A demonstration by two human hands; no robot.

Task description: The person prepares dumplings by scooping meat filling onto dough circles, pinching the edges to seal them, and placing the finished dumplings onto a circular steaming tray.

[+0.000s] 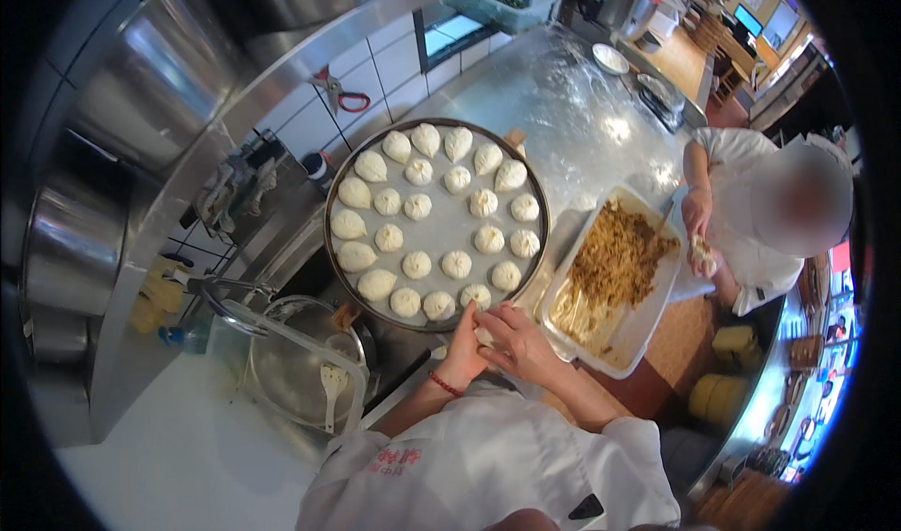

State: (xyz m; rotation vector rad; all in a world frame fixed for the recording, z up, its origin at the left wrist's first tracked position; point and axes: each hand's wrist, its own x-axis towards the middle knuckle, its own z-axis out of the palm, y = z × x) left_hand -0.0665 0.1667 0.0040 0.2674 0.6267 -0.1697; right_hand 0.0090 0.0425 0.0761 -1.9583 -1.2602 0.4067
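Close to my body, just below the round tray's near rim, my left hand (466,346) cups a small white piece of dough (483,336). Over it bends my right hand (521,344), its fingers touching the dough and covering much of it. Whether filling is inside is hidden. The round, dark-rimmed tray (450,228) bears several white buns: pleated round ones such as this bun (457,264), and pointed, leaf-shaped ones such as this bun (356,256). One pleated bun (475,296) sits right beyond my fingertips.
Right of the tray stands a white plastic tub (637,341) of brown chopped filling (612,249). A co-worker (746,200) beyond it holds filled dough (701,255). To the left are a metal bowl (281,362) and white spatula (332,390). Scissors (338,94) hang on the wall.
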